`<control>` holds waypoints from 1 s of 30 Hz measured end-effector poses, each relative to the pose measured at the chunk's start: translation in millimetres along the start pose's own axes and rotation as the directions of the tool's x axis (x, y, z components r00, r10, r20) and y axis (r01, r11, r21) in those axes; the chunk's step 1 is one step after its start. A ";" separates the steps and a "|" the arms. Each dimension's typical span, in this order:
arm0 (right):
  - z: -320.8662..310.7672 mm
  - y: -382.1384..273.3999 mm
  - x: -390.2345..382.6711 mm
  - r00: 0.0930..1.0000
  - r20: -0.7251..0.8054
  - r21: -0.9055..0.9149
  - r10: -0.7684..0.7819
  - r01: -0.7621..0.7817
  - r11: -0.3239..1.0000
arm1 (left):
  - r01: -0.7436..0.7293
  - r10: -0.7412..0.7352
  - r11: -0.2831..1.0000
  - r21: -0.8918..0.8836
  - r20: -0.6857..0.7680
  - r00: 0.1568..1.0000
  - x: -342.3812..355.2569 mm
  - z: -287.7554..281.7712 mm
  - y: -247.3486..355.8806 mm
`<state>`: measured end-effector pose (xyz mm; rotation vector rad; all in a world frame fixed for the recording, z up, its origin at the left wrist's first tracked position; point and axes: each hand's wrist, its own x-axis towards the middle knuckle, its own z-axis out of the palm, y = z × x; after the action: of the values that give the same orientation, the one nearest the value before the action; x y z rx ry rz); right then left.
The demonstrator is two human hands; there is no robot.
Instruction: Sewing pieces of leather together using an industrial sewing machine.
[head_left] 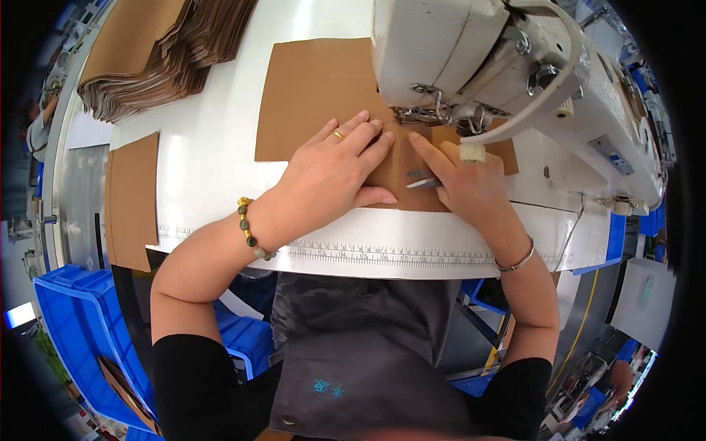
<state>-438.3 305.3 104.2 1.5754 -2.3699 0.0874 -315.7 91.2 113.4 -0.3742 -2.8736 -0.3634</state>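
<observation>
A brown sheet of leather-like material (316, 88) lies under the needle area of a white sewing machine (441, 51), with a vertical seam line near its middle. My left hand (334, 162) presses flat on the sheet, left of the seam, fingers stretched and thumb apart. On the seam's other side, my right hand (467, 180) has its index finger extended onto the material. Thread snips (423, 181) are tucked in that hand, blades poking out towards the seam; their handles are hidden by the fingers. The presser foot and needle are partly hidden behind the machine's metal parts.
A thick stack of folded brown pieces (140, 73) sits at the far left of the white table (213, 147). Another brown piece (132, 202) overhangs the left edge. A printed ruler (382, 255) follows the front edge. Blue bins (88, 316) stand below left.
</observation>
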 end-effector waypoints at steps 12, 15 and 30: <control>-5.1 -7.8 0.9 0.997 -0.027 0.188 -0.076 0.080 0.979 | 0.003 -0.003 1.000 0.001 0.000 1.000 2.8 -0.4 -1.0; -4.1 -7.8 0.0 0.996 -0.044 0.165 -0.078 0.085 0.983 | 0.002 -0.001 1.000 0.007 -0.020 1.000 5.4 1.9 -4.7; -4.1 -6.8 2.2 0.997 -0.054 0.172 -0.058 0.066 0.983 | 0.004 -0.004 1.000 -0.006 -0.030 1.000 7.8 1.5 -8.1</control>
<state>-432.0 301.5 108.0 1.7031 -2.3275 0.3240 -325.6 85.8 112.2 -0.3603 -2.8449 -0.3753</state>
